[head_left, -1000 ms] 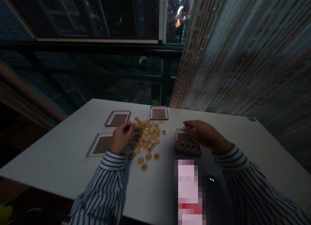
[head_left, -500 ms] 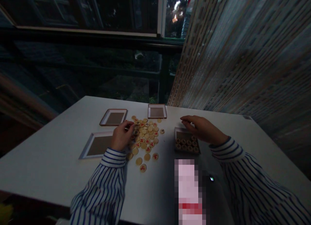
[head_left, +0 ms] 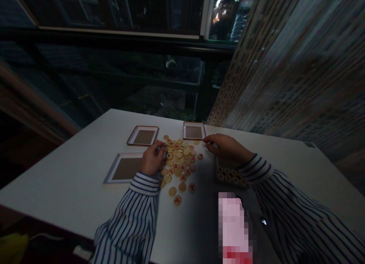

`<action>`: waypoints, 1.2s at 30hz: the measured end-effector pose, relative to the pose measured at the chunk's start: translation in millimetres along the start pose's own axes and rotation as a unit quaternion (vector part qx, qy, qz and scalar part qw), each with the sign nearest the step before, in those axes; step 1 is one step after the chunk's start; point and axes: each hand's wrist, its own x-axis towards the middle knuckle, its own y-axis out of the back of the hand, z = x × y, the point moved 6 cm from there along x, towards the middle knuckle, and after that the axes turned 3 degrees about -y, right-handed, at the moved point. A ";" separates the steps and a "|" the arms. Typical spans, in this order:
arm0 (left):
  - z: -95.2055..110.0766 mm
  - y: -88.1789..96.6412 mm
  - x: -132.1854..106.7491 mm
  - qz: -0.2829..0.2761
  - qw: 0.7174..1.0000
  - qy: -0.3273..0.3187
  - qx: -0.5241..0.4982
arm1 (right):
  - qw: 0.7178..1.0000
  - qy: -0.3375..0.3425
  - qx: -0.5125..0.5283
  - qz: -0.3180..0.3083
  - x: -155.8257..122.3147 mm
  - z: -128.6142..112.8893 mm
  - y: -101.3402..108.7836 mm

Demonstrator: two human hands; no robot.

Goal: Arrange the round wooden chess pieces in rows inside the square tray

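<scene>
White tabletop (head_left: pixel 68 173) runs wide from its left edge to your near-left tray (head_left: pixel 113 167), leaving sideways room. Your left hand (head_left: pixel 154 159) sits bunched narrow at the left side of the scattered discs (head_left: pixel 179 155), mid-table; can't tell if it pinches one. A strip of table, then your right hand (head_left: pixel 228 147), thumb and fingers slightly parted, above the disc box (head_left: pixel 222 163). Hand and sleeve (head_left: pixel 255 165) hide much of that box; pixelation masks the near right.
</scene>
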 end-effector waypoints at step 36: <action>-6.4 9.6 1.1 0.044 0.998 0.029 -0.015 | 0.995 0.039 -0.035 -0.089 98.9 -66.8 -74.9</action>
